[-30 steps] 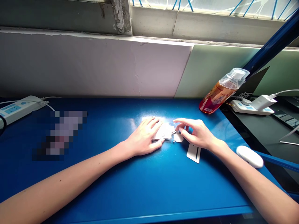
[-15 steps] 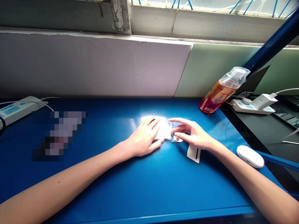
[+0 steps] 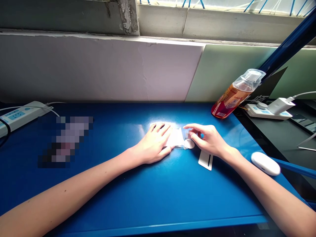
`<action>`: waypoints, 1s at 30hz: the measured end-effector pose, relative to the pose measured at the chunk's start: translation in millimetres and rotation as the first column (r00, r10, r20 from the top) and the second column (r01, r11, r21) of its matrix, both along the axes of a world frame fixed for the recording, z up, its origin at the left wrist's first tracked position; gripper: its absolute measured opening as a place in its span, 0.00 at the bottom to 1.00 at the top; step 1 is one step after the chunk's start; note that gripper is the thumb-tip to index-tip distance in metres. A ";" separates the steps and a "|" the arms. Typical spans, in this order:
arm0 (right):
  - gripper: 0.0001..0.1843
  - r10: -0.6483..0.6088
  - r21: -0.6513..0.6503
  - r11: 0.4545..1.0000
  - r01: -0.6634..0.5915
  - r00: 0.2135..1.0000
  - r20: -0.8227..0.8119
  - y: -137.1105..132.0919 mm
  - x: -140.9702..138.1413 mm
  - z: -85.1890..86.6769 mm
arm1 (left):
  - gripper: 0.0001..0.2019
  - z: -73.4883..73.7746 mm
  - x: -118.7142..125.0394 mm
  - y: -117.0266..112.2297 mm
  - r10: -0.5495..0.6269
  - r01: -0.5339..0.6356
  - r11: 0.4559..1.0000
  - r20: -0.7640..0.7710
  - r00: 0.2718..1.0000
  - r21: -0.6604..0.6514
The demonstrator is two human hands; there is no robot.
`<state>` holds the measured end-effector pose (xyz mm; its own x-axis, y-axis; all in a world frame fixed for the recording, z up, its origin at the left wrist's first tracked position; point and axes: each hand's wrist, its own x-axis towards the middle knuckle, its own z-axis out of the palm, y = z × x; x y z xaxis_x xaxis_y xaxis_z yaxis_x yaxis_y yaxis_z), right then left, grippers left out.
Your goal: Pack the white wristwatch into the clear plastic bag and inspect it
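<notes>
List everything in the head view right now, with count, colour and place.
clear pouch: 1, transparent with white contents, between the hands
disc: 1, white, pouch's right end
slotted card: 1, white, below right hand
oval case: 1, white, table's right side
bottle: 1, red-orange, clear cap, far right corner
left power strip: 1, white, far left
right power strip: 1, white, right of bottle
charger: 1, white, on right strip
pixelated patch: 1, contents hidden, left
table: 1, blue, underneath
post: 1, blue, upper right
wall: 1, pale and green, behind
left hand: 1, bare, flat over pouch
right hand: 1, bare, beside disc; grip unclear
</notes>
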<state>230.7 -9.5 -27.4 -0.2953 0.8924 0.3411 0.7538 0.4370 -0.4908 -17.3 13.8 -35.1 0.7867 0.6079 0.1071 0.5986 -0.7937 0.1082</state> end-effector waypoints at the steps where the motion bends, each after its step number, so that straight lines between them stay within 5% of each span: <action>1: 0.16 0.036 -0.008 0.999 -0.036 0.999 -0.013 -1.4 -1.8 -0.4 | 0.32 -0.6 0.0 0.0 0.001 -0.001 1.000 0.006 1.000 -0.002; 13: 0.19 0.107 0.084 0.991 -0.107 0.994 0.011 -4.7 -5.3 -4.4 | 0.32 1.4 0.1 -0.9 0.006 -0.006 1.000 0.004 1.000 0.009; 20: 0.10 0.190 0.056 0.981 -0.188 0.981 -0.036 -4.4 -6.5 -6.2 | 0.31 -1.0 -0.4 -1.3 0.006 -0.007 1.000 0.010 1.000 0.023; 30: 0.17 0.305 0.115 0.945 -0.308 0.952 0.040 -2.9 -4.2 -7.3 | 0.29 -1.1 -0.6 -1.8 0.003 -0.004 1.000 0.047 0.999 0.014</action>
